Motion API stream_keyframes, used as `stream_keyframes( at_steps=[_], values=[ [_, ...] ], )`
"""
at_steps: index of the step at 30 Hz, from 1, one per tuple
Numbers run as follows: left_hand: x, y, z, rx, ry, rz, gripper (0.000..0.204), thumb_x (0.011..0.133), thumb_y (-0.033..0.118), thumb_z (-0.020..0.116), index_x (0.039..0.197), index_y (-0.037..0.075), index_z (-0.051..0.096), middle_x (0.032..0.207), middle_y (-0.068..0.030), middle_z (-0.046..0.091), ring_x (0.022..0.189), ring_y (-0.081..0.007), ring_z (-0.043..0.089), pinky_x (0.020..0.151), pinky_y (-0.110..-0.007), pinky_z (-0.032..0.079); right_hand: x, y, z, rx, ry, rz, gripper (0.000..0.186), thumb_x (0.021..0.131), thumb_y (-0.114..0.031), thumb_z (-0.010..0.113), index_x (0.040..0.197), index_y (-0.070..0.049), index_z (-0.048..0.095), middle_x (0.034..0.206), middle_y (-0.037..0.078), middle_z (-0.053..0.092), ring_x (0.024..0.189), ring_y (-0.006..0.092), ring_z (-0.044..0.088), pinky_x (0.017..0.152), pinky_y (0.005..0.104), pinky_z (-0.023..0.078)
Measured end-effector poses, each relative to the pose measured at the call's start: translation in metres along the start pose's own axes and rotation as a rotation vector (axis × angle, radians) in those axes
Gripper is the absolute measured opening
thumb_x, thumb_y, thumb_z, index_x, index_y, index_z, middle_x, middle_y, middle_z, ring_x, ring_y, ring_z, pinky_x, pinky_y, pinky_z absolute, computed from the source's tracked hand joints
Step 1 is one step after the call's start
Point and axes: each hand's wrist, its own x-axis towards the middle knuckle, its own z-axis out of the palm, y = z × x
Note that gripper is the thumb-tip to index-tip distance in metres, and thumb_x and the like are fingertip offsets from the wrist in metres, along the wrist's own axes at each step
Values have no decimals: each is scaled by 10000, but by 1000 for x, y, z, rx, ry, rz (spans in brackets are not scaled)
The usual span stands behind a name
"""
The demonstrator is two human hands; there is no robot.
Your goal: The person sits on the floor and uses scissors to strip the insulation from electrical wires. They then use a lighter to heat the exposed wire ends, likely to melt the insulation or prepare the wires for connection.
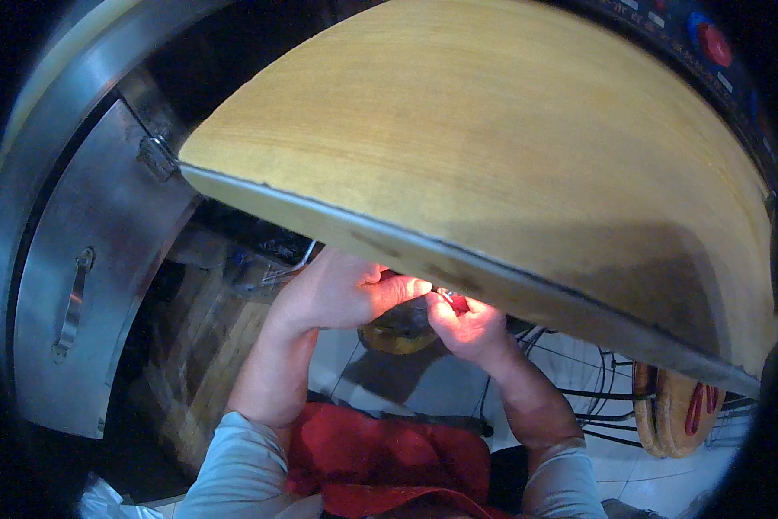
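Both my hands meet just under the straight front edge of a large tan, wood-like panel (pixel 458 130). My left hand (pixel 341 290) is closed, its thumb reaching right toward the other hand; its fingertips are partly hidden by the panel's edge. Opposite it, my right hand (pixel 468 330) is closed in a pinch. Between the thumbs shows a small shiny metallic thing (pixel 446 296), too small to name. A bright reddish glow lights the fingertips around it.
To the left a steel door (pixel 103 268) with a bar handle stands beside a dark opening. Round wooden boards (pixel 674 411) hang on a black wire rack (pixel 601 406) at right. A red button (pixel 715 43) sits at the far right. My red apron (pixel 389 450) shows below.
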Motion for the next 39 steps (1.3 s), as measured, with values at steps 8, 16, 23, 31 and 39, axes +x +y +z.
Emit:
stream_keyframes(
  at_steps=[8,16,23,31,39],
  values=[
    [2,5,-3,5,-12,26,271,806,100,680,1070,42,656,1055,-120,664,1006,-275,604,862,-372,463,8,-8,0,-141,12,-146,99,823,-18,628,918,4,643,743,-20,568,641,48,502,575,219,428],
    [2,18,-13,-2,-25,-58,209,795,104,691,994,43,671,940,-115,674,905,-260,628,786,-351,483,4,-9,0,-127,-31,-51,106,824,-80,676,890,-9,632,714,-22,587,648,56,520,617,226,453],
    [0,26,-36,-20,-76,-194,75,762,64,688,805,14,653,752,-124,642,723,-236,625,619,-333,464,-5,-20,-4,-133,166,-34,213,799,-31,689,1004,-20,630,815,21,612,712,74,552,654,234,468],
    [5,29,-37,49,-60,-105,95,684,57,707,741,16,644,670,-133,609,685,-288,599,598,-364,455,22,-63,-17,-541,-56,-452,387,687,-4,712,1063,-36,626,965,131,616,822,252,642,711,327,522],
    [10,29,-28,108,35,41,102,670,76,728,707,29,645,652,-127,603,676,-313,574,676,-394,451,24,-54,-24,-605,-168,-470,356,640,-27,708,978,-56,598,911,106,613,769,259,635,652,345,520]
  ],
)
